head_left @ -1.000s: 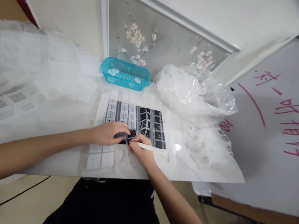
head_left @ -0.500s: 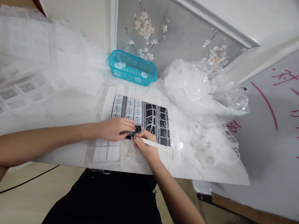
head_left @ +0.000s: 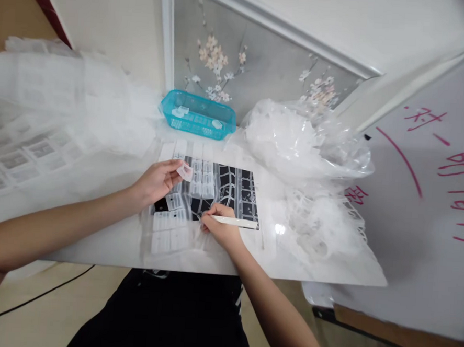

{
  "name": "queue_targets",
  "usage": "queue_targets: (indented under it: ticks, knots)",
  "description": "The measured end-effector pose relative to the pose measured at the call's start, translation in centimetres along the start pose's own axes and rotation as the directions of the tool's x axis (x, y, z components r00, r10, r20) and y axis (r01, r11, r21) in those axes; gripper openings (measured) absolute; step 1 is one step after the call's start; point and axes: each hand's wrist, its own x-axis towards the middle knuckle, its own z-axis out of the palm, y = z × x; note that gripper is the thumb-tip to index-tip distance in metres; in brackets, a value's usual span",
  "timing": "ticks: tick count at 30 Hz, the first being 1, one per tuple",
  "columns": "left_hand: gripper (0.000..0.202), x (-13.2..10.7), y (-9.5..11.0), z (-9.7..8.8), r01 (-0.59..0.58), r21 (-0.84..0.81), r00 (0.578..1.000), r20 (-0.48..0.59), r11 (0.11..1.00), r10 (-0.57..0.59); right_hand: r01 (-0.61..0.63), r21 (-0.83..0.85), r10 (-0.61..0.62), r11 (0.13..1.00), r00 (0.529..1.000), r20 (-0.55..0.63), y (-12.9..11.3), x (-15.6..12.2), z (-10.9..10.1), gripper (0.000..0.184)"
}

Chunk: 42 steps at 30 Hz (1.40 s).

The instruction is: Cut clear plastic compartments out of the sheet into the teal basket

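Pinching a small translucent piece (head_left: 185,171) between thumb and fingertips in the left grip (head_left: 155,182), tilted over rows of translucent pieces (head_left: 205,178). Closed around a white pen-like tool (head_left: 239,222) in the right grip (head_left: 221,234), low by the near side of a black sheet (head_left: 199,205), toward the front edge of the surface (head_left: 273,262). Bordered toward the back edge by a teal basket (head_left: 197,128) and a bulging clear bag (head_left: 305,138); toward the left edge, by piled translucent trays (head_left: 44,83); toward the right front corner, by tangled clear plastic (head_left: 315,225).
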Motion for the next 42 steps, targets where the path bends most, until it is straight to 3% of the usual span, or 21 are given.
queue_targets:
  ticks: [3, 5, 8, 12, 15, 17, 18, 20, 22, 23, 25, 28, 32, 34, 35, 36, 37, 38, 40, 41, 42]
  knots:
    - [0.01, -0.2, 0.7, 0.6, 0.017, -0.112, 1.0, 0.009, 0.994, -0.016, -0.042, 0.117, 0.043, 0.992, 0.999, -0.003, -0.9, -0.3, -0.6, 0.013]
    - [0.009, -0.6, 1.0, 1.2, 0.019, -0.118, 1.0, 0.019, 0.993, -0.016, -0.005, 0.173, 0.014, 0.985, 0.999, -0.051, -1.8, -0.4, -1.4, 0.013]
    - [0.007, -1.1, 1.2, 2.3, 0.056, -0.138, 0.997, 0.05, 0.989, -0.05, 0.079, 0.145, -0.061, 0.986, 0.99, -0.124, -2.7, 0.3, -3.3, 0.012]
    - [0.007, -0.9, 1.1, 4.1, 0.153, -0.151, 0.984, 0.116, 0.977, -0.136, 0.086, 0.056, -0.08, 0.995, 0.992, -0.094, -1.8, 2.5, -5.4, 0.013]
    - [0.017, -0.2, 0.9, 5.4, 0.195, 0.033, 0.944, 0.264, 0.98, -0.197, 0.068, 0.014, -0.067, 0.998, 0.996, -0.051, -0.4, 3.6, -5.7, 0.013]
    - [0.025, 0.5, 0.6, 5.8, 0.115, 0.238, 0.911, 0.362, 0.964, -0.198, 0.093, -0.016, -0.093, 0.996, 0.995, -0.028, 0.3, 3.8, -5.6, 0.012]
    - [0.028, 0.8, 0.4, 5.8, 0.016, 0.363, 0.901, 0.399, 0.932, -0.171, 0.108, -0.027, -0.108, 0.994, 0.994, -0.02, 0.5, 3.8, -5.5, 0.011]
    - [0.029, 1.3, 0.0, 5.6, -0.282, 0.606, 0.864, 0.497, 0.744, -0.077, 0.124, -0.036, -0.125, 0.992, 0.992, -0.017, 0.6, 3.7, -5.4, 0.01]
    - [0.024, 1.6, -0.4, 5.0, -0.571, 0.709, 0.771, 0.636, 0.414, -0.027, 0.115, -0.038, -0.116, 0.993, 0.993, -0.02, 0.5, 3.6, -5.3, 0.009]
    - [0.023, 1.6, -0.6, 4.8, -0.664, 0.701, 0.72, 0.693, 0.261, -0.029, 0.108, -0.042, -0.109, 0.993, 0.994, -0.017, 0.4, 3.6, -5.3, 0.008]
    - [0.024, 1.5, -0.9, 4.3, -0.755, 0.654, 0.652, 0.757, 0.055, -0.049, 0.099, -0.059, -0.1, 0.993, 0.995, -0.009, 0.2, 3.6, -5.3, 0.008]
    - [0.024, 1.1, -1.2, 4.0, -0.8, 0.592, 0.599, 0.797, -0.099, -0.074, 0.095, -0.076, -0.096, 0.993, 0.995, -0.007, 0.3, 3.7, -5.3, 0.008]
    - [0.021, 0.8, -1.9, 3.9, -0.824, 0.536, 0.556, 0.827, -0.184, -0.082, 0.091, -0.074, -0.092, 0.993, 0.996, -0.01, 0.3, 3.9, -5.3, 0.008]
    - [0.018, 0.8, -2.4, 4.0, -0.829, 0.538, 0.551, 0.833, -0.153, -0.052, 0.071, -0.08, -0.071, 0.994, 0.997, -0.003, 0.1, 4.1, -5.3, 0.008]
    - [0.017, 0.9, -2.6, 4.0, -0.827, 0.554, 0.557, 0.83, -0.095, -0.015, 0.054, -0.084, -0.054, 0.995, 0.999, 0.001, -0.1, 4.2, -5.3, 0.008]
    - [0.016, 0.9, -2.7, 4.0, -0.814, 0.581, 0.58, 0.813, 0.002, 0.044, 0.036, -0.087, -0.036, 0.996, 0.999, 0.005, -0.2, 4.3, -5.2, 0.008]
    - [0.017, 1.0, -2.6, 4.1, -0.775, 0.615, 0.631, 0.764, 0.142, 0.136, 0.018, -0.09, -0.017, 0.996, 1.0, 0.008, -0.3, 4.4, -5.2, 0.008]
    - [0.018, 1.1, -2.2, 4.3, -0.706, 0.632, 0.707, 0.659, 0.32, 0.257, 0.002, -0.096, -0.001, 0.995, 1.0, 0.01, -0.4, 4.4, -5.1, 0.009]
    - [0.02, 1.0, -0.5, 4.7, -0.544, 0.497, 0.838, 0.287, 0.676, 0.463, -0.022, -0.109, 0.023, 0.994, 1.0, 0.008, -0.5, 4.4, -4.9, 0.01]
    - [0.022, 0.7, 0.8, 5.1, -0.499, 0.358, 0.86, 0.094, 0.789, 0.502, -0.026, -0.122, 0.026, 0.992, 1.0, 0.006, -0.6, 4.3, -4.8, 0.011]
    - [0.023, 0.2, 2.4, 5.6, -0.49, 0.214, 0.859, -0.046, 0.845, 0.509, -0.014, -0.14, 0.014, 0.99, 1.0, -0.001, -0.8, 4.3, -4.7, 0.012]
